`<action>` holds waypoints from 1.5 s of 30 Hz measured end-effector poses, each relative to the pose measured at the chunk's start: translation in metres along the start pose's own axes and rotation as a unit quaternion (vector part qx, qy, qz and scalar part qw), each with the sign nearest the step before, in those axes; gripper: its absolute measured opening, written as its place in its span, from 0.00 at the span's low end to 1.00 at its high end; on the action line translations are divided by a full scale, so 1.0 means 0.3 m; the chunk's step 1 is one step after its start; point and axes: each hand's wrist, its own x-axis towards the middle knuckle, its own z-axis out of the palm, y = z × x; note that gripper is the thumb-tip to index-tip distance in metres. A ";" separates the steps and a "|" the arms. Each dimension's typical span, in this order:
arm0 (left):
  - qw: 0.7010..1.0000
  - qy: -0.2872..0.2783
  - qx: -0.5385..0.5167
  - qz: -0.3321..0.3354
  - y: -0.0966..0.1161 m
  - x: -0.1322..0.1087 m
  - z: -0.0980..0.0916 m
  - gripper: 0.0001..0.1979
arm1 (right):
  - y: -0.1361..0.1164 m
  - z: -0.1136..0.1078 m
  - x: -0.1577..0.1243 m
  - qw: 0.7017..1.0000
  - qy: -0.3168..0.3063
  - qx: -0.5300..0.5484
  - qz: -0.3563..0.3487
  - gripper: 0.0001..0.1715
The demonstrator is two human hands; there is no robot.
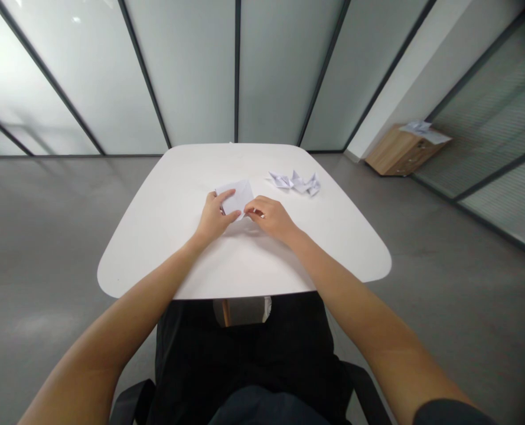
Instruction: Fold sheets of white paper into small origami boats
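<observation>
A folded square of white paper (241, 193) is held between my two hands, just above the middle of the table. My left hand (215, 213) grips its left side, with the thumb along the near edge and a finger across the top face. At the near right corner, the fingertips of my right hand (266, 213) pinch the paper. Several folded white paper shapes (295, 182) lie close together on the table, beyond my right hand and to its right.
The white table (156, 236) has rounded corners, and I sit at its near edge. A wooden cabinet (404, 150) with papers on top stands on the floor at the right. Frosted glass panels (195, 71) rise behind the table. Chair armrests (131, 401) flank my legs.
</observation>
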 end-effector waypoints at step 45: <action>0.978 -0.018 0.131 0.163 0.068 -0.038 -0.019 0.27 | -0.048 0.012 0.043 0.990 0.053 -0.075 0.107 0.08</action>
